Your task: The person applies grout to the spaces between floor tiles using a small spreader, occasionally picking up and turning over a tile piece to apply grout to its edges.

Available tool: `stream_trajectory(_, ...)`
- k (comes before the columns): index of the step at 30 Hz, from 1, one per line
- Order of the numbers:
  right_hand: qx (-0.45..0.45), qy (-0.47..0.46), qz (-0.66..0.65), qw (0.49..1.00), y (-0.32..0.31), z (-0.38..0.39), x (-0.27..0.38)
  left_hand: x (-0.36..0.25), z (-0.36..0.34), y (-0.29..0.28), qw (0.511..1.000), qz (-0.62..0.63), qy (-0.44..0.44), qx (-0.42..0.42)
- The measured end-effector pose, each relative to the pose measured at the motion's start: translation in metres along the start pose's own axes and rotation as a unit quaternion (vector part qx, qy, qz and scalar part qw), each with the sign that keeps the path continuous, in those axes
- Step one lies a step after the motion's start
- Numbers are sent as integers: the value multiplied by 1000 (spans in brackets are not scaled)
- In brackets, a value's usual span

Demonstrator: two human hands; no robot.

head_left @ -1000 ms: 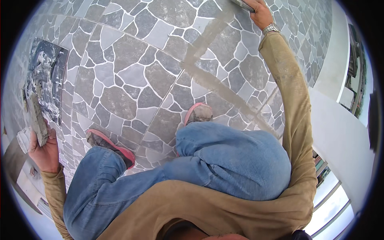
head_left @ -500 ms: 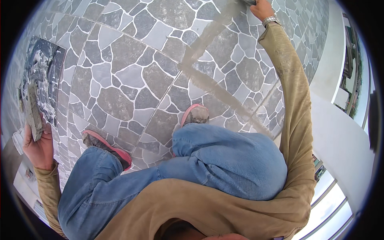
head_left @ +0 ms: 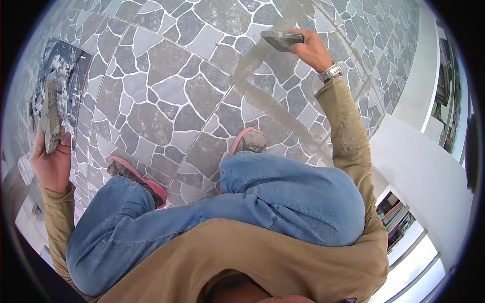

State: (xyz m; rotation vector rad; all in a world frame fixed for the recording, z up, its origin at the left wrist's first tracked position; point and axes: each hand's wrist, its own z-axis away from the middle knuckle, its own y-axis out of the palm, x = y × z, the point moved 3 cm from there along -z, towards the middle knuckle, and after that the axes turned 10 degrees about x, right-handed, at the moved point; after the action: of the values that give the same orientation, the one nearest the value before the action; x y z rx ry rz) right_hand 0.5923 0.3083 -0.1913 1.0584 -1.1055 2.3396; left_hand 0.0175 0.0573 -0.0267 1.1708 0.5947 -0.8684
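My left hand [head_left: 53,159] grips a long, narrow, mortar-caked tool [head_left: 50,116], held upright at the left over a dark board [head_left: 76,65] smeared with white paste. A white container [head_left: 26,169] is partly hidden just behind that hand. My right hand [head_left: 310,50] holds a flat grey rectangular float [head_left: 279,39] above the patterned tile floor [head_left: 161,93] at the upper right, beside a muddy grey band [head_left: 268,103] that crosses the white-lined stone pattern in a bent path.
My two shoes [head_left: 247,141] rest on the tiles below my bent knees. A pale wall or ledge [head_left: 414,171] runs along the right side, with openings showing sky. More tiled floor, with further grey smears, extends toward the top.
My right hand has come down and left from the top edge, bringing the float fully into view. My left hand has risen slightly with its tool.
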Motion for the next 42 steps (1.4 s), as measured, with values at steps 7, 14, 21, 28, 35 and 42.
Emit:
stream_trajectory(7, -80, -81, -332, 936, -75, 27, -17, -15, 36, -23, 988, -67, 53, -127)
stream_trajectory(14, -117, -9, 363, 924, -57, -57, -35, -108, 60, -31, 983, -163, 70, -50)
stream_trajectory(21, -124, 15, 395, 910, 54, -9, 6, -58, -90, 16, 974, -117, 59, 183)
stream_trajectory(28, 4, -15, 332, 943, 149, 62, 50, 41, -200, 68, 971, 27, 162, 174)
stream_trajectory(35, -302, -151, -174, 925, 44, 200, 223, 97, -133, 55, 962, 190, 135, 141)
stream_trajectory(42, -305, -60, 55, 949, 118, 245, 370, 140, -89, 37, 949, 217, -14, 230)
